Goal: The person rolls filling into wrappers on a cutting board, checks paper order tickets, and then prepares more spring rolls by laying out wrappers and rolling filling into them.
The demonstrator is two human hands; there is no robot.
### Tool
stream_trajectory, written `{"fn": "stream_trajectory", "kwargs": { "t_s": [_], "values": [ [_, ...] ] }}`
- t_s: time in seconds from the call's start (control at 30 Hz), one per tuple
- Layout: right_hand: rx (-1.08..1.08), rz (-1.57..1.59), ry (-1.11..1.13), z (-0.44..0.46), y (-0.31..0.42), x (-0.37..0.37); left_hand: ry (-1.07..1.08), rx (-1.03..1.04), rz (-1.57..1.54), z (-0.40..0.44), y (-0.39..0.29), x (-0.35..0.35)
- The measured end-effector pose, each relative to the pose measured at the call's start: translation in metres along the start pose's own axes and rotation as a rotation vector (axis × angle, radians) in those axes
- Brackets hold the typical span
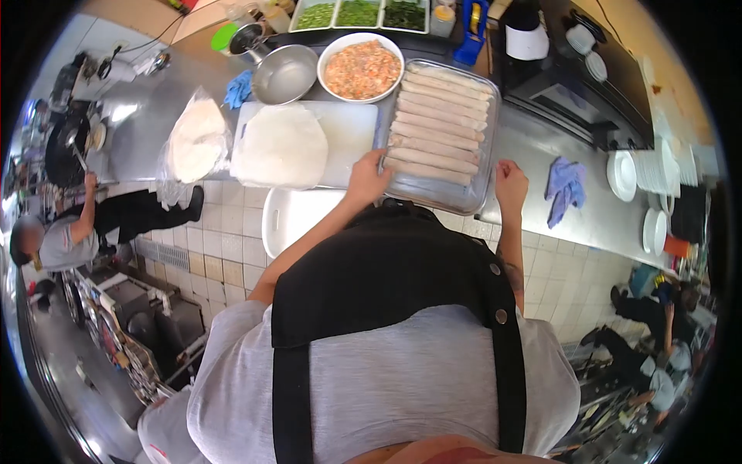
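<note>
A metal tray [481, 193] holds a row of pale uncooked spring rolls [437, 133], laid side by side. At its near left corner my left hand [369, 179] has its fingers closed at the rim, close to the end of the lowest rolls. Just off the tray's right side is my right hand [511, 185], fingers curled together, with nothing visible in them. A stack of round white wrappers [280, 147] lies on a white cutting board [352, 143] to the left. Behind the board stands a white bowl of orange-and-green chopped filling [362, 69].
Left are a plastic bag of wrappers [197, 143], a metal bowl [284, 75] and a blue cloth [238, 89]. Chopped greens [358, 13] sit at the back. Right are a purple cloth [566, 189] and white plates [655, 170]. Co-workers stand far left and far right.
</note>
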State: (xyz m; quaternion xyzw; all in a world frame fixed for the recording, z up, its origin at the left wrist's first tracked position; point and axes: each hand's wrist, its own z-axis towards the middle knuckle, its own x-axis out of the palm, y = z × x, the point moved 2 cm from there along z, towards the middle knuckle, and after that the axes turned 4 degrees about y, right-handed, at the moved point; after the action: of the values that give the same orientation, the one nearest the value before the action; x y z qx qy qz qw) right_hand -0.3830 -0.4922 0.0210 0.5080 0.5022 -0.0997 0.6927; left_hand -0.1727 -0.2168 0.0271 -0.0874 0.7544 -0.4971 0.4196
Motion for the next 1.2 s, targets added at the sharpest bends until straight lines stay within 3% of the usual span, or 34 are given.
{"fn": "stream_trajectory", "kwargs": {
  "t_s": [0.07,0.33,0.5,0.6,0.63,0.8,0.83,1.0,1.1,1.2],
  "values": [
    [-0.008,-0.104,0.035,-0.004,-0.004,0.007,-0.079,0.100,0.052,-0.002,0.002,0.009],
    [-0.081,-0.297,0.116,0.011,-0.011,0.021,-0.012,-0.101,0.019,-0.003,-0.009,0.021],
    [-0.077,-0.294,0.251,0.025,-0.014,0.011,-0.095,-0.004,-0.103,-0.022,-0.008,0.010],
    [-0.311,-0.448,0.079,0.033,0.011,0.013,-0.074,-0.031,-0.262,-0.039,0.002,-0.003],
    [-0.346,-0.365,0.105,0.038,0.031,0.015,-0.072,-0.037,-0.325,-0.046,0.009,-0.008],
    [-0.548,-0.081,0.280,0.030,0.159,0.027,-0.455,-0.109,-0.375,-0.108,0.044,-0.032],
    [-0.620,-0.012,0.309,0.027,0.172,0.036,-0.500,-0.204,-0.347,-0.123,0.051,-0.037],
    [-0.845,0.155,0.452,0.004,0.213,0.089,-0.757,-0.534,-0.400,-0.192,0.105,-0.039],
    [-0.871,0.177,0.603,-0.018,0.232,0.103,-0.869,-0.584,-0.404,-0.222,0.123,-0.035],
    [-0.912,0.150,0.601,-0.035,0.237,0.118,-0.878,-0.617,-0.353,-0.242,0.132,-0.032]
  ]
}}
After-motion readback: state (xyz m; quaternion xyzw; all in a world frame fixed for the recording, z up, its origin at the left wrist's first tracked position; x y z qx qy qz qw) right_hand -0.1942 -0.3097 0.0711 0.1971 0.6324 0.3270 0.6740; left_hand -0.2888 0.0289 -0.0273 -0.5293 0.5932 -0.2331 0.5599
